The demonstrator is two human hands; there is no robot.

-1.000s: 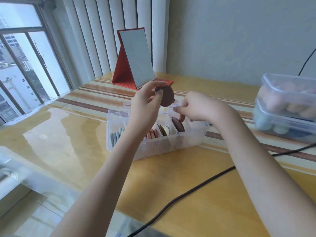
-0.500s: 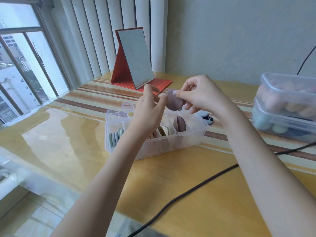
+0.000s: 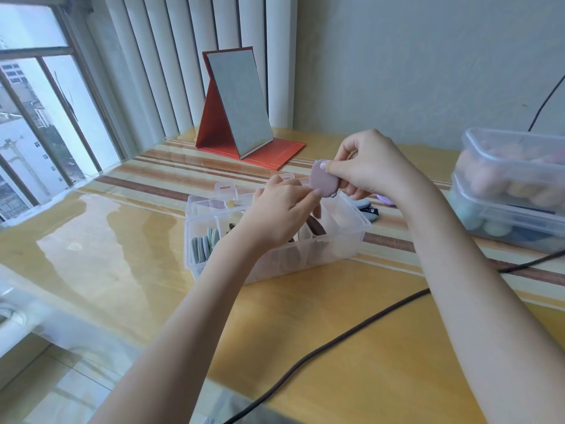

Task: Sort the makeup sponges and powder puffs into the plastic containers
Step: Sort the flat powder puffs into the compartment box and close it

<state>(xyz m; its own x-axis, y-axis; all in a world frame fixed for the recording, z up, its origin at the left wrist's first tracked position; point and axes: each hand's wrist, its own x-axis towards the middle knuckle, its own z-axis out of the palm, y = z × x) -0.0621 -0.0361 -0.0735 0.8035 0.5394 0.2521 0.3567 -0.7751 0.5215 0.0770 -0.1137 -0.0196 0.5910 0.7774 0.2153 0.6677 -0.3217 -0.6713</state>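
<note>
puff (image 3: 323,179) on edge – long axis tilted | right hand (image 3: 371,166), left hand (image 3: 279,214) – both pinch it

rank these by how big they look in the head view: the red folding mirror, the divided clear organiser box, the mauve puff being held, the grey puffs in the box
1. Divided clear organiser box
2. Red folding mirror, close behind the box; it stands farther back, so the order is unsure.
3. Mauve puff, pinched by the right hand and left hand.
4. Grey puffs, each smaller, seen edge-on.

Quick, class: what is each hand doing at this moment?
Left hand: fingers pinch the lower edge of the mauve puff.
Right hand: fingers pinch the same puff at its top.
</note>
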